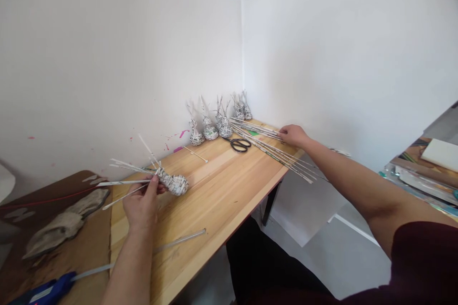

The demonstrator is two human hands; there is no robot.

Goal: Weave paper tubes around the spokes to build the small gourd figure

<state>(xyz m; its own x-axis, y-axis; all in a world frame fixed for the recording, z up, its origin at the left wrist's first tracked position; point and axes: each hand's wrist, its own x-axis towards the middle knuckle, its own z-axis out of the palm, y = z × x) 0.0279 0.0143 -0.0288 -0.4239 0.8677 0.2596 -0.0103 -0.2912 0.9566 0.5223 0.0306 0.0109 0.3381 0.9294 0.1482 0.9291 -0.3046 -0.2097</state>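
Note:
My left hand (143,198) is closed round the neck of a small woven paper figure (176,184), gourd-shaped, with loose paper tubes sticking out to the left and upward. Its round end points right, over the wooden table (214,181). Far off to the right, my right hand (291,135) has its fingers closed at the ends of a bundle of rolled paper tubes (258,127) lying near the table's back right edge. More paper tubes (279,156) lie fanned out just in front of that hand. Whether its fingers grip one tube or several is too small to tell.
Several finished-looking woven figures (210,129) stand along the wall. Black-handled scissors (239,145) and a thin stick (195,154) lie near them. A clear glue stick (181,239) rests near the front edge. A blue glue gun (50,290) and a stained cloth (67,221) lie at left.

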